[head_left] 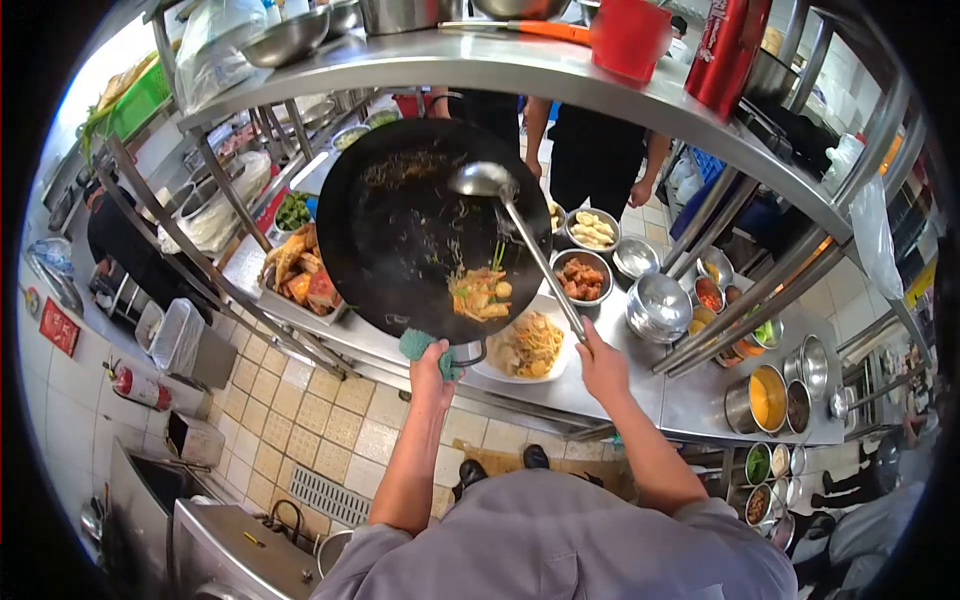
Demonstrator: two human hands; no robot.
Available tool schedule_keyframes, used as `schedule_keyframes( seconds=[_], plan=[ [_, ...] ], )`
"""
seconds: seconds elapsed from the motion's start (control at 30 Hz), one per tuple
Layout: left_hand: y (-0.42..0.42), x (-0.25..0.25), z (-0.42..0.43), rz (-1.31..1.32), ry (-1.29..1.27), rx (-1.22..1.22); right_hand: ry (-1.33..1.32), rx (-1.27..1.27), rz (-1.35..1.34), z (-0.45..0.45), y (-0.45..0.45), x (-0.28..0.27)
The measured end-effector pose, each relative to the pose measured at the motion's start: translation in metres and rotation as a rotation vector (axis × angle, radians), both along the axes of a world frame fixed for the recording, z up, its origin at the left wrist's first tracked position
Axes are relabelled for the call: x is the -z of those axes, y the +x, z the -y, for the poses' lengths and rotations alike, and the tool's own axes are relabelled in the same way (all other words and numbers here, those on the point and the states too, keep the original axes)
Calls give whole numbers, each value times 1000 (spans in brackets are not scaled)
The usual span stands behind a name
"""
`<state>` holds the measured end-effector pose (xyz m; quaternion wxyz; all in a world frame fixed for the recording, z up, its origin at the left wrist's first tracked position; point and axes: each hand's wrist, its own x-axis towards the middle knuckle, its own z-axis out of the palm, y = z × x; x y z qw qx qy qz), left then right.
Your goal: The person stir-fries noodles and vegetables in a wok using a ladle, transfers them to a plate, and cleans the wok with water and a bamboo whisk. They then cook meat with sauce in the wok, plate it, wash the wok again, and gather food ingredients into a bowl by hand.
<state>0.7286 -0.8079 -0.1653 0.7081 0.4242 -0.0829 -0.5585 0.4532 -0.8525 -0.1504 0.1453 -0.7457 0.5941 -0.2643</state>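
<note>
My left hand (430, 367) is closed on the near handle of a large black wok (400, 240), with a green cloth (418, 345) bunched at the grip. The wok is tilted, its inside facing me, over a white plate (487, 366) piled with noodles (530, 345). A clump of noodles and vegetables (482, 293) lies near the wok's lower rim, and stray strands cling higher up. In my right hand (602, 360) is the handle of a steel ladle (484, 180), whose bowl is over the inside of the wok.
Bowls of pale food pieces (592, 230) and browned chunks (583, 277) stand right of the wok. To its left is a tray of cooked poultry (295, 265). A steel shelf (480, 62) spans overhead. Across the counter stand other people (595, 150). A yellow-filled pot (766, 400) sits right.
</note>
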Motion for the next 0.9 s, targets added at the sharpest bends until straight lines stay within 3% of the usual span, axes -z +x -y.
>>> schedule_keyframes(
  seconds=[0.17, 0.23, 0.3, 0.4, 0.53, 0.63, 0.7, 0.77, 0.87, 0.9],
  plan=[
    [6, -4, 9, 50, -14, -19, 210, -77, -78, -71, -46, 57],
    [14, -7, 9, 116, 5, 17, 312, -103, -204, -86, -92, 38],
    [15, -7, 6, 121, -1, 8, 213, -98, -252, -78, -132, 9],
    [7, -8, 1, 122, 17, 53, 69, -107, -321, -51, -114, -44],
    [2, -7, 2, 41, -8, 67, 116, -221, -261, -34, -95, -14],
    [7, -16, -7, 33, 1, 60, 122, -230, -231, -31, -147, 13],
    [13, -18, -16, 42, 5, 71, 222, -109, -269, -29, -185, -3],
    [15, -16, -21, 45, 10, 81, 3, -163, -272, -15, -210, -31],
    [12, -9, -20, 59, 37, 103, -48, -100, -288, -11, -171, -63],
    [8, -7, -17, 58, 13, 77, 53, -40, -256, -17, -153, -56]
  ],
)
